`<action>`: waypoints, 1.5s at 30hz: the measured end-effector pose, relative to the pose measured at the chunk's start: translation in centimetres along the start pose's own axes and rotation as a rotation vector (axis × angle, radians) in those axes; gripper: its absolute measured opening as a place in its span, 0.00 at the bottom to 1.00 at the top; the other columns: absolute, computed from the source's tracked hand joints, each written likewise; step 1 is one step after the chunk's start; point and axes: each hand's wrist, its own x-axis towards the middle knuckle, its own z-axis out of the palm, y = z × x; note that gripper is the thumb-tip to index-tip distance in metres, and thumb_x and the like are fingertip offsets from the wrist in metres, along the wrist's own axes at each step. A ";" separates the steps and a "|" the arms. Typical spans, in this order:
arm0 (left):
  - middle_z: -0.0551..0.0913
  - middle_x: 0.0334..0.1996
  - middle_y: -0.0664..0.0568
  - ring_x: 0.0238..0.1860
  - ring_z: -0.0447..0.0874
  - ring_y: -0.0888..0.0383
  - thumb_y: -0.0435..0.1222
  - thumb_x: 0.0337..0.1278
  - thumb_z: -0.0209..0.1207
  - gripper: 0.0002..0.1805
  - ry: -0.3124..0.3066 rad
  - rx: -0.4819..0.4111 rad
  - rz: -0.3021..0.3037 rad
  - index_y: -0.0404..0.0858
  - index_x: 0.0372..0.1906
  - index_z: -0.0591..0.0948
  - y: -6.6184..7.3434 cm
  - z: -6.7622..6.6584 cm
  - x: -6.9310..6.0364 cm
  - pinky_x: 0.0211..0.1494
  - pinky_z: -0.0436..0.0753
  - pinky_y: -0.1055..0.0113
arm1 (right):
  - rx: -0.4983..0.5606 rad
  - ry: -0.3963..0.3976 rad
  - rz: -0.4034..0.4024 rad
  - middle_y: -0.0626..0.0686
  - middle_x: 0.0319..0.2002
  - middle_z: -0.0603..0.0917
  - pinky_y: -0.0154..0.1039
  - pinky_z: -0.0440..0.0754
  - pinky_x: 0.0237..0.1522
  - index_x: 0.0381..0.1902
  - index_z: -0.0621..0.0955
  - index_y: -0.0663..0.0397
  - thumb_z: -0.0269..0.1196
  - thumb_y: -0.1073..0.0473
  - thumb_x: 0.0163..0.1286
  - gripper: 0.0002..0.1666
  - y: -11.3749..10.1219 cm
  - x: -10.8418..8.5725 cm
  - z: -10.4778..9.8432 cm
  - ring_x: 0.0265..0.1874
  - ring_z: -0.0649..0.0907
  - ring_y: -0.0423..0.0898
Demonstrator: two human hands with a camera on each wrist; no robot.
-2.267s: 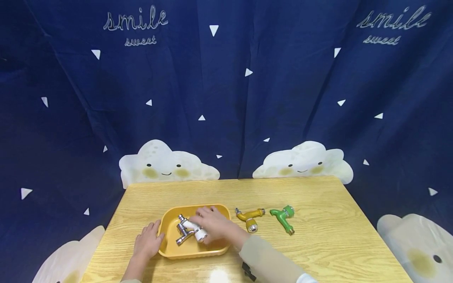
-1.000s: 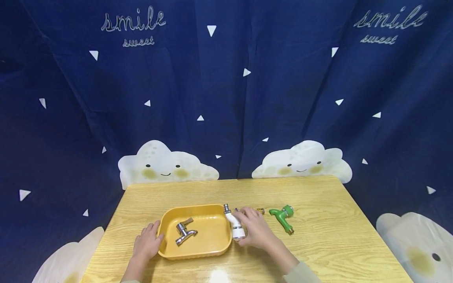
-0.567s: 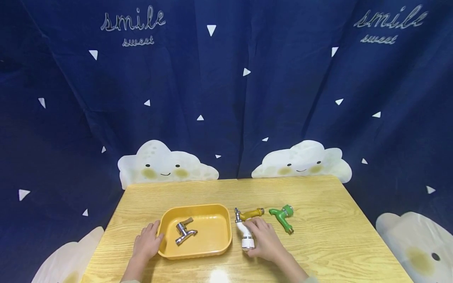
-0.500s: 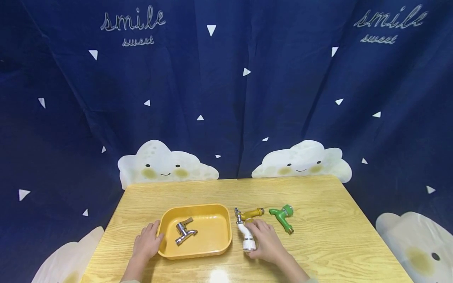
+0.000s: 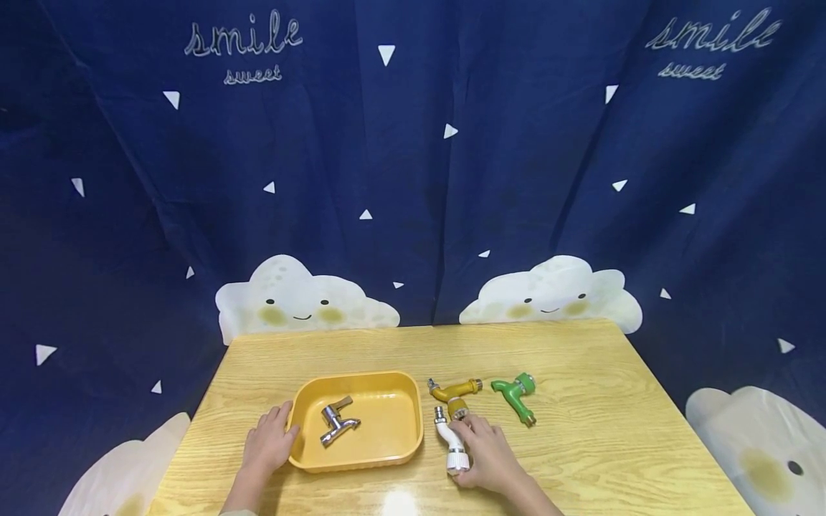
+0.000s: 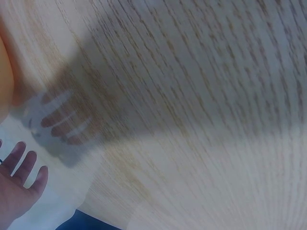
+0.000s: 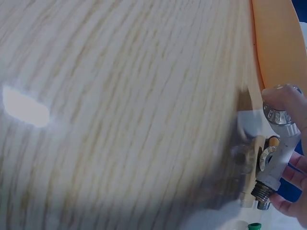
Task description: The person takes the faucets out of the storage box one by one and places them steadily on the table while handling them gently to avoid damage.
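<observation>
My right hand (image 5: 489, 455) grips a white faucet (image 5: 452, 438) with a ribbed white knob, just right of the yellow tray. In the right wrist view its threaded metal end shows below the white body (image 7: 280, 160), and the fingers lie around it. My left hand (image 5: 266, 438) rests against the left rim of the yellow tray (image 5: 387, 430), fingers loosely extended. A chrome faucet (image 5: 335, 421) lies inside the tray. Beyond the white faucet, a yellow faucet (image 5: 458, 390) lies on the table. Farther right is a green faucet (image 5: 516, 395).
The wooden table (image 5: 594, 416) extends to the right of the faucets. A dark blue curtain (image 5: 413, 179) with white triangles and clouds hangs behind it. Light glares off the table's near part.
My right hand has taken the white faucet out of the tray, carried it right past the rim, then brought it nearer me. The yellow faucet's knob shows again. My left hand stays put.
</observation>
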 end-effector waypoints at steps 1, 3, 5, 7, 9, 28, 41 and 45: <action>0.68 0.57 0.35 0.56 0.65 0.37 0.43 0.60 0.47 0.30 0.000 0.000 0.000 0.34 0.65 0.62 0.0 0.0 0.0 0.53 0.66 0.35 | 0.002 -0.004 0.003 0.54 0.49 0.74 0.54 0.73 0.44 0.56 0.73 0.47 0.73 0.45 0.28 0.50 0.0 0.0 0.0 0.49 0.73 0.52; 0.68 0.57 0.35 0.56 0.65 0.37 0.43 0.60 0.47 0.30 0.002 0.000 0.001 0.34 0.65 0.62 0.0 0.0 0.0 0.53 0.66 0.35 | 0.011 -0.011 0.008 0.54 0.49 0.74 0.55 0.73 0.44 0.56 0.73 0.47 0.73 0.46 0.28 0.49 0.0 -0.1 0.1 0.48 0.73 0.52; 0.68 0.56 0.35 0.56 0.65 0.37 0.43 0.60 0.47 0.30 0.004 0.000 0.001 0.34 0.65 0.62 0.0 0.0 0.0 0.52 0.66 0.36 | 0.018 -0.020 0.013 0.54 0.49 0.74 0.55 0.73 0.43 0.55 0.73 0.46 0.73 0.46 0.28 0.49 -0.1 -0.1 0.2 0.48 0.73 0.51; 0.68 0.57 0.35 0.56 0.65 0.37 0.43 0.60 0.47 0.30 0.005 0.000 0.001 0.34 0.65 0.62 0.0 0.0 0.0 0.52 0.66 0.35 | 0.022 -0.029 0.016 0.54 0.49 0.74 0.55 0.73 0.44 0.55 0.73 0.46 0.73 0.46 0.29 0.48 -0.1 -0.1 0.2 0.48 0.73 0.51; 0.68 0.57 0.35 0.56 0.65 0.37 0.43 0.60 0.47 0.30 0.007 0.000 0.000 0.34 0.65 0.62 0.0 0.0 0.0 0.52 0.66 0.36 | 0.019 -0.038 0.019 0.54 0.49 0.74 0.56 0.73 0.44 0.55 0.73 0.46 0.73 0.47 0.28 0.48 -0.1 -0.1 0.3 0.48 0.73 0.51; 0.69 0.55 0.34 0.55 0.67 0.37 0.42 0.59 0.48 0.28 0.032 0.007 0.013 0.33 0.63 0.64 0.1 0.1 0.0 0.51 0.68 0.37 | -0.022 -0.121 0.016 0.47 0.42 0.73 0.44 0.70 0.38 0.54 0.75 0.45 0.72 0.49 0.28 0.46 -0.4 0.4 0.5 0.40 0.70 0.44; 0.68 0.56 0.34 0.56 0.66 0.36 0.43 0.60 0.47 0.29 0.008 0.005 -0.002 0.33 0.64 0.63 0.0 0.2 0.1 0.51 0.67 0.36 | -0.039 -0.148 0.001 0.46 0.40 0.73 0.45 0.69 0.38 0.54 0.76 0.49 0.72 0.47 0.33 0.44 -0.8 0.4 0.1 0.39 0.70 0.44; 0.68 0.56 0.34 0.56 0.66 0.36 0.43 0.60 0.47 0.29 0.013 0.007 0.004 0.33 0.64 0.63 0.1 0.0 0.0 0.51 0.68 0.37 | -0.036 -0.163 0.005 0.46 0.40 0.72 0.43 0.69 0.36 0.55 0.75 0.49 0.73 0.47 0.35 0.43 -1.0 0.4 -0.2 0.38 0.70 0.44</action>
